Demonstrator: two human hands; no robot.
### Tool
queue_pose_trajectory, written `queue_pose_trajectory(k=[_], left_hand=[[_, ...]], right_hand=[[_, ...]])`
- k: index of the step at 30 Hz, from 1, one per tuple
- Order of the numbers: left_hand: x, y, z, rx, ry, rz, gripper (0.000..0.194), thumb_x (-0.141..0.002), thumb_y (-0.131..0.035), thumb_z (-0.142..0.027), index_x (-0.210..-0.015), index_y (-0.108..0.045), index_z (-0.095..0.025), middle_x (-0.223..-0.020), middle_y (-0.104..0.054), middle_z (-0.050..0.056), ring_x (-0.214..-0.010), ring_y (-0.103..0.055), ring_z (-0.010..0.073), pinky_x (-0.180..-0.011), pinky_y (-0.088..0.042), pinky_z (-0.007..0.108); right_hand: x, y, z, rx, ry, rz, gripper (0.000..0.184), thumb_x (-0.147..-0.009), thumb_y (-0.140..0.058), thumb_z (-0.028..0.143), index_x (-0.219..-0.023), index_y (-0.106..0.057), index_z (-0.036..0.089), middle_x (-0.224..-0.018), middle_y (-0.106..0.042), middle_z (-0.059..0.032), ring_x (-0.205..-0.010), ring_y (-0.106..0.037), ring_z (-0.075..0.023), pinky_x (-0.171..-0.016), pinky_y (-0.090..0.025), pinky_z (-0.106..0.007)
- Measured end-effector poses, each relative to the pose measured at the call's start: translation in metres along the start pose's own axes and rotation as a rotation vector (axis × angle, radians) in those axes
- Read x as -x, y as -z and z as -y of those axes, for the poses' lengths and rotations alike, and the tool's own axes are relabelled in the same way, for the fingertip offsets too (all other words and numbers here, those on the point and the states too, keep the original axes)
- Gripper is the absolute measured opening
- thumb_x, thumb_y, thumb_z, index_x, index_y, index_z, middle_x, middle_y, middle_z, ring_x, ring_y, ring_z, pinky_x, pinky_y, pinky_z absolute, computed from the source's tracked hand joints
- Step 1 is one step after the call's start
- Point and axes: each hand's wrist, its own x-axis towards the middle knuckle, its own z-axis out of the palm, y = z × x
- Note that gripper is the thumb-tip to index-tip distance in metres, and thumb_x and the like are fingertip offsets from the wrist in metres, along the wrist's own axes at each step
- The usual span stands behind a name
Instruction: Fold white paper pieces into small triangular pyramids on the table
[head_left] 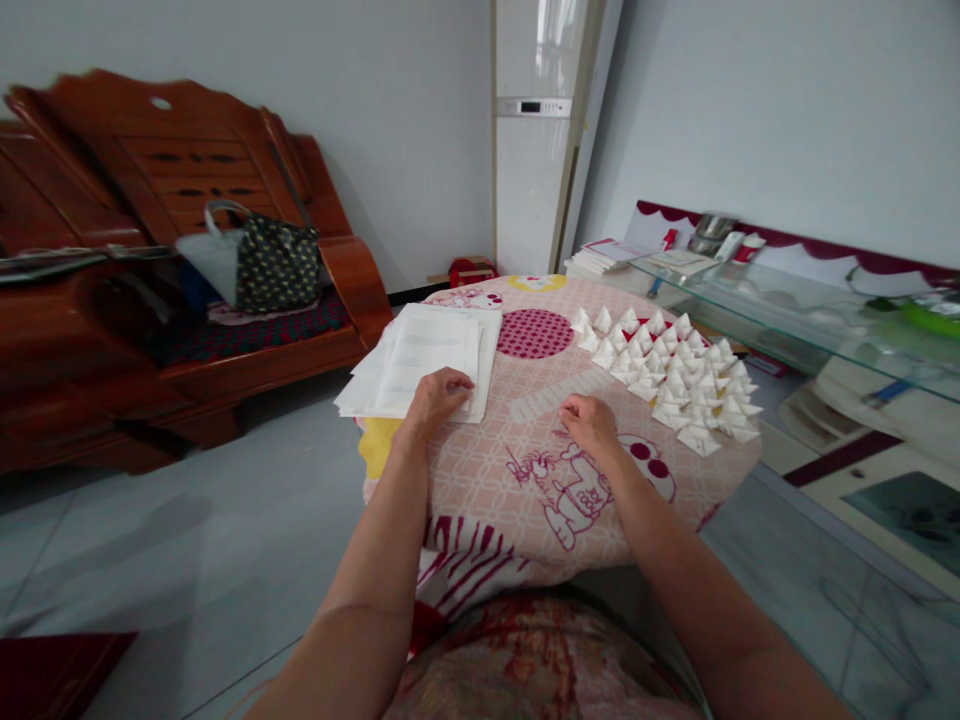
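Note:
My left hand [441, 400] rests at the lower right corner of a loose stack of white paper sheets [427, 345], its fingers bent with a gap between thumb and forefinger. No sheet shows lifted in it. Over the patterned pink tablecloth [487, 470] is my right hand [592, 422], fingers curled together, nothing visible in them. Right of it stand several rows of small folded white paper pieces [675, 370] with pointed tips, close together along the table's right side. Bits of red and yellow show between some of them.
A glass-topped cabinet [810, 310] with cups and a stack of booklets [604, 255] borders the table's right side. Left, across a tiled floor [262, 540], stands a wooden sofa [202, 150] holding a dotted bag [277, 262]. A tall white appliance [531, 190] stands behind.

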Motion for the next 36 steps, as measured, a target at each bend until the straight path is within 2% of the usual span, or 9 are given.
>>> queue_pose_trajectory(k=[10, 12, 17, 20, 22, 26, 30, 33, 36], left_hand=[[-0.005, -0.004, 0.008, 0.06, 0.14, -0.134, 0.023, -0.074, -0.062, -0.029, -0.085, -0.077, -0.014, -0.082, -0.076, 0.005, -0.077, -0.068, 0.0186, -0.074, -0.052, 0.027], [-0.008, -0.003, 0.011, 0.101, 0.18, -0.232, 0.022, -0.075, -0.062, -0.03, -0.083, -0.075, -0.015, -0.078, -0.074, 0.003, -0.074, -0.065, 0.0172, -0.07, -0.05, 0.026], [-0.014, 0.007, 0.008, 0.234, 0.185, -0.675, 0.019, -0.081, -0.059, -0.033, -0.08, -0.067, -0.016, -0.072, -0.065, 0.001, -0.068, -0.057, 0.0138, -0.065, -0.045, 0.025], [-0.012, 0.01, -0.012, 0.236, 0.072, -0.714, 0.016, -0.081, -0.062, -0.032, -0.079, -0.065, -0.016, -0.073, -0.064, 0.001, -0.069, -0.056, 0.0132, -0.069, -0.046, 0.025], [-0.008, 0.005, -0.031, 0.268, 0.011, -0.646, 0.017, -0.08, -0.064, -0.032, -0.075, -0.064, -0.016, -0.069, -0.062, 0.0, -0.066, -0.054, 0.0127, -0.066, -0.044, 0.025], [0.002, -0.022, -0.061, 0.523, -0.021, -0.372, 0.025, -0.076, -0.069, -0.038, -0.068, -0.062, -0.016, -0.06, -0.054, -0.003, -0.056, -0.045, 0.0101, -0.055, -0.035, 0.023], [0.011, -0.049, -0.076, 0.685, -0.007, -0.144, 0.027, -0.072, -0.072, -0.04, -0.068, -0.064, -0.015, -0.058, -0.055, -0.003, -0.054, -0.043, 0.0087, -0.052, -0.033, 0.022], [0.015, -0.059, -0.079, 0.703, 0.002, -0.051, 0.025, -0.069, -0.074, -0.038, -0.068, -0.066, -0.014, -0.059, -0.057, -0.002, -0.054, -0.045, 0.0085, -0.052, -0.033, 0.021], [0.018, -0.06, -0.08, 0.735, 0.011, -0.015, 0.023, -0.066, -0.077, -0.034, -0.069, -0.067, -0.014, -0.061, -0.06, -0.002, -0.054, -0.048, 0.0084, -0.052, -0.035, 0.021]], right_hand=[[0.0, 0.0, -0.001, 0.021, 0.01, 0.004, 0.021, -0.088, -0.058, 0.025, -0.084, -0.077, 0.019, -0.08, -0.076, -0.0069, -0.072, -0.062, -0.0188, -0.063, -0.034, -0.028], [0.0, 0.001, 0.001, 0.02, 0.006, 0.003, 0.021, -0.087, -0.057, 0.025, -0.084, -0.077, 0.019, -0.08, -0.075, -0.0068, -0.072, -0.062, -0.0188, -0.062, -0.034, -0.028], [0.001, 0.003, 0.003, 0.002, -0.002, 0.009, 0.022, -0.086, -0.056, 0.024, -0.083, -0.078, 0.019, -0.077, -0.074, -0.0068, -0.07, -0.06, -0.0186, -0.061, -0.033, -0.028], [0.001, 0.003, 0.002, -0.035, 0.0, -0.002, 0.022, -0.085, -0.056, 0.025, -0.08, -0.077, 0.019, -0.074, -0.073, -0.0061, -0.068, -0.059, -0.0183, -0.06, -0.032, -0.028], [0.001, 0.002, 0.001, -0.075, 0.005, -0.018, 0.022, -0.084, -0.056, 0.026, -0.076, -0.075, 0.019, -0.07, -0.071, -0.0053, -0.065, -0.058, -0.0181, -0.059, -0.031, -0.028], [0.001, -0.001, -0.001, -0.208, 0.028, -0.087, 0.022, -0.082, -0.057, 0.029, -0.065, -0.068, 0.02, -0.061, -0.064, -0.0035, -0.061, -0.054, -0.0172, -0.058, -0.032, -0.028], [0.002, -0.003, -0.002, -0.531, -0.05, -0.105, 0.034, -0.086, -0.052, 0.042, -0.062, -0.062, 0.02, -0.051, -0.057, -0.0019, -0.051, -0.051, -0.0158, -0.053, -0.035, -0.028], [0.003, -0.004, -0.001, -0.812, -0.177, -0.075, 0.045, -0.089, -0.045, 0.057, -0.069, -0.063, 0.02, -0.052, -0.06, -0.0028, -0.044, -0.051, -0.0159, -0.046, -0.037, -0.028], [0.004, -0.004, 0.0, -0.922, -0.245, -0.111, 0.056, -0.09, -0.041, 0.067, -0.064, -0.06, 0.021, -0.053, -0.061, -0.0051, -0.042, -0.052, -0.0153, -0.045, -0.04, -0.029]])
